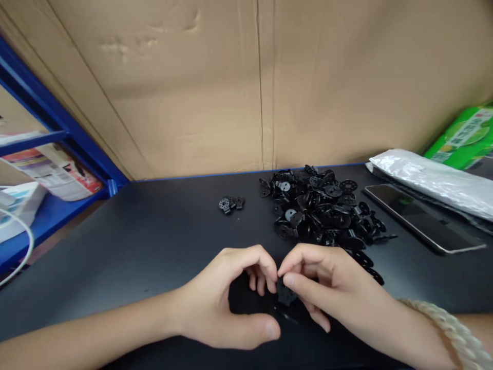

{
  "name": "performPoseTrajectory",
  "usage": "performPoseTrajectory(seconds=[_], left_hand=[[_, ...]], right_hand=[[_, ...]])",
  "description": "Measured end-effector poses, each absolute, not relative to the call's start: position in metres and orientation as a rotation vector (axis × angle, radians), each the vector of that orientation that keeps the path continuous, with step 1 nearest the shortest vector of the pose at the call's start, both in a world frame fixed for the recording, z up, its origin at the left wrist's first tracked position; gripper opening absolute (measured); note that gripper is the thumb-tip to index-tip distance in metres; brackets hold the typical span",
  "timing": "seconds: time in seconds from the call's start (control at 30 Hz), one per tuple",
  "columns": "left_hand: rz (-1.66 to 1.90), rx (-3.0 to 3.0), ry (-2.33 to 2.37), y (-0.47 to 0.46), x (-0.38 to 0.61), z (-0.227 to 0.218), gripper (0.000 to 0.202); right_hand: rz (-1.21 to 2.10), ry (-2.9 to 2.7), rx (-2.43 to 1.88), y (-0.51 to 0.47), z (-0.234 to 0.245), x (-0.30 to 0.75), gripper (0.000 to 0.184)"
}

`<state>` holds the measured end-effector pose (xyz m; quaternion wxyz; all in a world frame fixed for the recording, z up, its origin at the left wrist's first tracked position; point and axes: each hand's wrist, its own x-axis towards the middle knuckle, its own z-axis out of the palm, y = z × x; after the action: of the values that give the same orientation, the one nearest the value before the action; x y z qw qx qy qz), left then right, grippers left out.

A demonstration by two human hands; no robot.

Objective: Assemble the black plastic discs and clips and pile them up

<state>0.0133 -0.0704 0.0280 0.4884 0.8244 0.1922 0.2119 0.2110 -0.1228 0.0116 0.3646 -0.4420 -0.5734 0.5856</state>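
My right hand (339, 282) pinches a small black perforated plastic disc (285, 295) between thumb and fingertips, low over the dark table. Facing it, my left hand (210, 303) is curved with thumb and fingers apart; its index fingertip is close to the disc, and whether it touches I cannot tell. Just below the disc is a thin dark piece or edge that I cannot make out. Behind my right hand lies a heap of similar black plastic discs (319, 205). A little group of black parts (230, 204) sits apart, to the left of the heap.
A dark phone (421, 218) lies right of the heap, beside a silvery-white plastic package (435, 177) and a green packet (462, 136). Brown cardboard (185, 87) stands along the table's back edge. At left is a blue metal shelf (87, 149) with papers and a white cable (29, 241).
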Motion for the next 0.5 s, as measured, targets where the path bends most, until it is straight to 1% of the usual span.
performPoseTrajectory(seconds=[0.17,0.27,0.37,0.5], left_hand=[[0.569,2.005,0.568,-0.071,0.017,0.022,0.020],[0.581,2.049,0.575,-0.073,0.019,0.020,0.019],[0.595,2.074,0.612,-0.077,0.022,0.019,0.010],[0.627,2.057,0.676,-0.080,0.024,0.016,0.021]], right_hand=[[1.519,-1.420,-1.139,-0.120,0.001,0.210,0.024],[1.517,-1.390,-1.137,-0.121,0.001,0.210,0.025],[1.552,-1.349,-1.128,-0.121,0.001,0.208,0.025],[1.617,-1.318,-1.069,-0.120,0.001,0.208,0.030]])
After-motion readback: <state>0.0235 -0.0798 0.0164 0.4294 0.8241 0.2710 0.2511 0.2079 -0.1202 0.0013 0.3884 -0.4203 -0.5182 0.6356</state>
